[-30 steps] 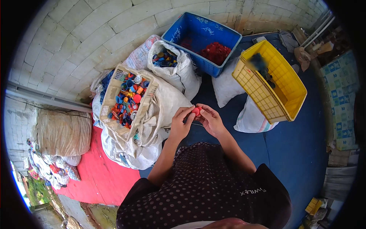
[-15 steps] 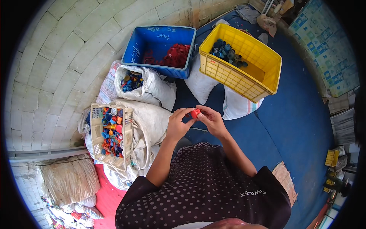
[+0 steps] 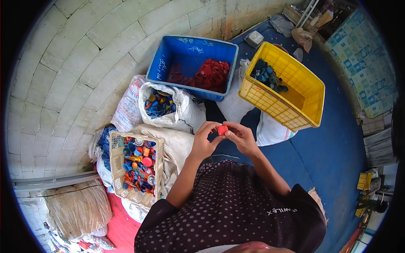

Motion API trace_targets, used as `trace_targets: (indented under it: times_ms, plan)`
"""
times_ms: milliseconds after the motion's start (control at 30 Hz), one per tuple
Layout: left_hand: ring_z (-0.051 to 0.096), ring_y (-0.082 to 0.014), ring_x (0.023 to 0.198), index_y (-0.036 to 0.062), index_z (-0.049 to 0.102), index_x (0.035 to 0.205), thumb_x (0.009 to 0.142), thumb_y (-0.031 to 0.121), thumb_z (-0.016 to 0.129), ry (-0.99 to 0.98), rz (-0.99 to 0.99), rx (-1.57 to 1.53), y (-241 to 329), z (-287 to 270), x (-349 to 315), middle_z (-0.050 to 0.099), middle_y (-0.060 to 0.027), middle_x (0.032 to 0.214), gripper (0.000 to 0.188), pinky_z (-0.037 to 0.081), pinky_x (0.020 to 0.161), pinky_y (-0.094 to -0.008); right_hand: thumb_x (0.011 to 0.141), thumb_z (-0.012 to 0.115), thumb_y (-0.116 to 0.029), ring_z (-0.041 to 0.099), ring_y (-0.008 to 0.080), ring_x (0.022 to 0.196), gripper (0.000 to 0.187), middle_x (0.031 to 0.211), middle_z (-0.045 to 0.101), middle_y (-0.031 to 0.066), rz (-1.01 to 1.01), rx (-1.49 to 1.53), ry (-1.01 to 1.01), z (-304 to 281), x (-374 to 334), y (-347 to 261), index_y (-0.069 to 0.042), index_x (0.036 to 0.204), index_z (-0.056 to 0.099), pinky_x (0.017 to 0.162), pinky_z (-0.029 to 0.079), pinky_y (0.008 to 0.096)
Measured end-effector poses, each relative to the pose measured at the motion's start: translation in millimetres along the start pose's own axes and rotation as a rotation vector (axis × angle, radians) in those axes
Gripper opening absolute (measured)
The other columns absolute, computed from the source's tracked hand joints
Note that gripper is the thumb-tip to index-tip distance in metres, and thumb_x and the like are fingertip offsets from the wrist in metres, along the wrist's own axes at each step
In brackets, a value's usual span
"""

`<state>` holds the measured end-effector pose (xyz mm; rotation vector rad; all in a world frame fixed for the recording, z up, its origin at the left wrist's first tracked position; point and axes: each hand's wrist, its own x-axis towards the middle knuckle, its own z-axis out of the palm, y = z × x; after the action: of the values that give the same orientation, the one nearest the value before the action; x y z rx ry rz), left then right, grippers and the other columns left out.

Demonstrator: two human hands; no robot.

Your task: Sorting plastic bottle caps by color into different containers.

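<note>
Between the fingertips of both hands is a red plastic bottle cap (image 3: 222, 130), held up in front of my chest. My left hand (image 3: 205, 141) pinches it from the left, thumb and forefinger against its side. From the other side, the thumb and fingers of my right hand (image 3: 244, 139) close on it too. Whether it is one cap or two pressed together, I cannot tell. Beyond the hands, a blue bin (image 3: 192, 90) contains red caps and rings, and a yellow crate (image 3: 280, 107) contains dark blue-green caps.
A cream crate (image 3: 158, 168) of mixed coloured caps rests at the left by a pale sack. Behind it stands an open white sack (image 3: 185, 107) of caps. White sacks (image 3: 270, 130) sit under the yellow crate. A block wall (image 3: 71, 84) bounds the left; blue flooring (image 3: 333, 168) spreads right.
My view has shifted, so the bins, sacks and hands appear farther right and the bins lower. Both hands still grip the red cap, which shows a slightly different angle.
</note>
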<state>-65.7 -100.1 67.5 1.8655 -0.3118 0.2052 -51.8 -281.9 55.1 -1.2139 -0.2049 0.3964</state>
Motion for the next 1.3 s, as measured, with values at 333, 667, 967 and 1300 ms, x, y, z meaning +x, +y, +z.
trace_targets:
  times_ms: [333,667,967,1300]
  plan:
    - [0.062,-0.0195,0.084,0.0044,0.065,0.108,0.073,0.013,0.082,0.101,0.017,-0.011,-64.0,-70.5,66.9,0.065,-0.0083,0.097,0.04,0.051,0.076,-0.0294,0.094,0.063,-0.009,0.06,0.012,0.101,0.036,0.114,0.063,0.009,-0.031,0.092,0.09,43.4,110.4,24.2,0.005,0.126,0.054,0.091,0.049,0.0256]
    - [0.063,-0.0193,0.082,0.0055,0.066,0.105,0.072,0.012,0.082,-0.013,-0.081,0.036,-107.9,-70.0,164.7,0.066,-0.0078,0.094,0.037,0.051,0.073,-0.0297,0.094,0.063,-0.01,0.061,0.0125,0.1,0.036,0.112,0.064,0.009,0.022,0.102,0.065,-11.5,202.3,19.8,0.006,0.126,0.055,0.089,0.05,0.0271]
    - [0.064,-0.0249,0.088,0.0055,0.064,0.109,0.076,0.011,0.077,-0.148,-0.211,0.1,-159.0,-45.3,288.3,0.066,-0.0103,0.098,0.036,0.05,0.078,-0.0325,0.094,0.063,-0.012,0.062,0.0143,0.099,0.032,0.107,0.065,0.0102,0.177,0.069,0.08,-86.8,323.1,3.1,0.005,0.121,0.055,0.089,0.051,0.0299]
    - [0.066,-0.0159,0.082,0.0042,0.065,0.117,0.078,0.005,0.074,-0.076,-0.327,0.06,-290.2,23.3,390.1,0.069,-0.0099,0.096,0.04,0.051,0.074,-0.0283,0.093,0.066,-0.019,0.061,0.011,0.09,0.022,0.1,0.065,0.0035,0.451,0.413,0.458,-169.0,437.2,65.3,-0.003,0.106,0.059,0.08,0.05,0.0244]
